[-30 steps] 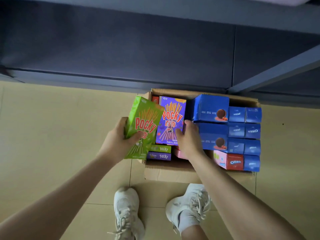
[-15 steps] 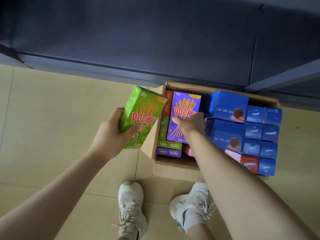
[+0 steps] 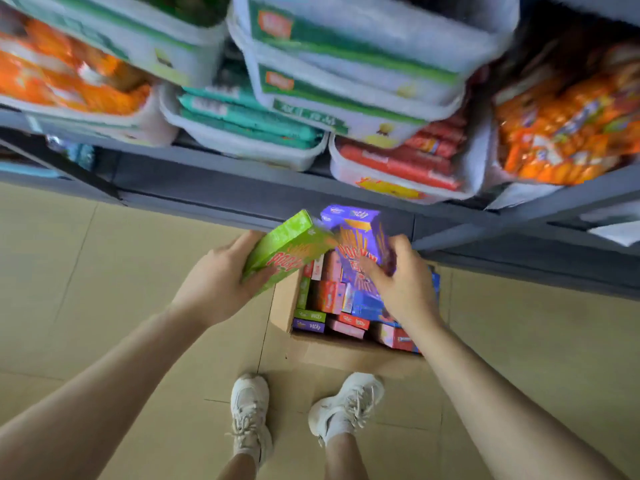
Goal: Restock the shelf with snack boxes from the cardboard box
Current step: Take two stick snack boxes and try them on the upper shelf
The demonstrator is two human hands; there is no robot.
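1. I have two snack boxes up out of the cardboard box: the green Pocky box in my left hand, the purple Pocky box in my right hand, one apiece so both can go onto the shelf in a single trip.
2. Each hand is curled round its box, thumb across the printed face and fingers behind; I judge that grip keeps the fronts outward for shelving.
3. Both boxes hang just above the carton's open top, tilted towards the shelf edge.
4. The carton stands on the floor between my two shoes and the shelf (close for short reaches); its remaining boxes are too blurred to count.
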